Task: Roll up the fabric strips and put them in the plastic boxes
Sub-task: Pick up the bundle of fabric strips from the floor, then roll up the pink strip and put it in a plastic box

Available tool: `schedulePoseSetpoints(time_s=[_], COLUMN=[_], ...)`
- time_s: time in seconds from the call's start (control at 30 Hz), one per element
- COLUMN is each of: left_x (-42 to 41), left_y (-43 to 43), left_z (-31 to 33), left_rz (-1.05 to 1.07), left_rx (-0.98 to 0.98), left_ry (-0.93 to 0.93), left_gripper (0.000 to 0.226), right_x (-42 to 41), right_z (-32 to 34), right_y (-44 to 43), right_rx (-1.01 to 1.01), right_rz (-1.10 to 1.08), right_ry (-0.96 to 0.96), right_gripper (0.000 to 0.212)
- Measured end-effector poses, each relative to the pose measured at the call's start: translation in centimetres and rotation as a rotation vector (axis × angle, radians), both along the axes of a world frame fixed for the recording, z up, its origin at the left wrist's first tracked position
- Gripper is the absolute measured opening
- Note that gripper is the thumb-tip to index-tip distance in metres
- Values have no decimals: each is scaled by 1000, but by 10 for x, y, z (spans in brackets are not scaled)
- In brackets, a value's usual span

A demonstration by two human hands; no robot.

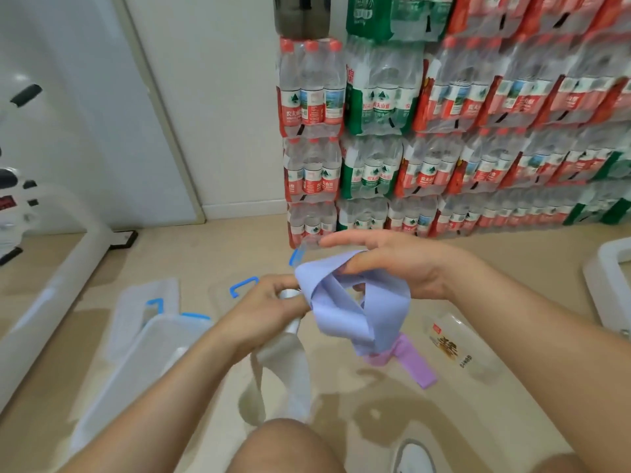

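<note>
Beige floor (205, 247) runs back to a wall of stacked bottle packs (444, 131). We sit with both hands raised over it. Our left hand (263, 305) has its fingers curled round a white strip (290, 367), part wound into a small roll at the fingers, the rest hanging loose towards the floor. Our right hand (399, 264) has a blue strip (345, 315) looped round it, thumb and lower fingers seemingly caught in the loop, index finger stretched out. A purple strip (416, 367) lies unrolled on the floor beneath. An open box (160, 332) sits to our left, a second box (244, 280) just beyond the hands. We make out no rolls in either, though blur hides much. By our reckoning the job is barely begun: three strips to roll and box.
</note>
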State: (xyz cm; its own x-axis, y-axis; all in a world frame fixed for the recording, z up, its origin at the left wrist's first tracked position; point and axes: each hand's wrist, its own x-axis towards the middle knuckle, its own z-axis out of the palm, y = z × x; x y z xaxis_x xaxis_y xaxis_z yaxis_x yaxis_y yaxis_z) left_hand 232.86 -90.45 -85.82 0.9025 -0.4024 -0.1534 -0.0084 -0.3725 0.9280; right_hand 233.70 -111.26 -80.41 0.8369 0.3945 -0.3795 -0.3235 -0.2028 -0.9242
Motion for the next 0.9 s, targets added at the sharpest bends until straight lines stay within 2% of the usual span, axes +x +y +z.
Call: schedulePoseSetpoints(time_s=[0.13, 0.23, 0.3, 0.37, 0.43, 0.5, 0.53, 0.6, 0.67, 0.77, 0.9], left_x=[16, 13, 4, -1, -2, -3, -4, -6, -7, -5, 0], left_y=[27, 60, 76, 86, 93, 95, 95, 96, 98, 97, 87], left_z=[-44, -86, -109, -126, -140, -151, -156, -166, -174, -189, -211], left_rz=[413, 395, 347, 427, 550, 653, 678, 701, 707, 711, 766], left_rx=[-26, 116, 162, 155, 160, 136, 125, 118, 109, 81, 113], left_ry=[163, 352, 404, 359, 278, 233, 218, 204, 190, 139, 105], left_gripper=[18, 31, 42, 44, 36, 23, 20, 21, 25, 25, 19], right_x=[20, 19, 18, 19, 24, 31, 33, 32, 22, -2, -27], right_z=[-77, -165, -216, -253, -276, -292, -297, -301, -308, -321, -337], right_y=[9, 19, 31, 40, 48, 53, 54, 58, 62, 65, 67], right_rx=[-202, -353, -363, -381, -399, -412, -425, -475, -462, -321, -224], right_rz=[-119, -354, -446, -488, -573, -654, -676, -655, -613, -634, -694], right_ry=[155, 319, 360, 314, 244, 194, 189, 226, 286, 375, 527], right_gripper=[24, 13, 19, 16, 11, 18, 28, 49, 58, 42, 45])
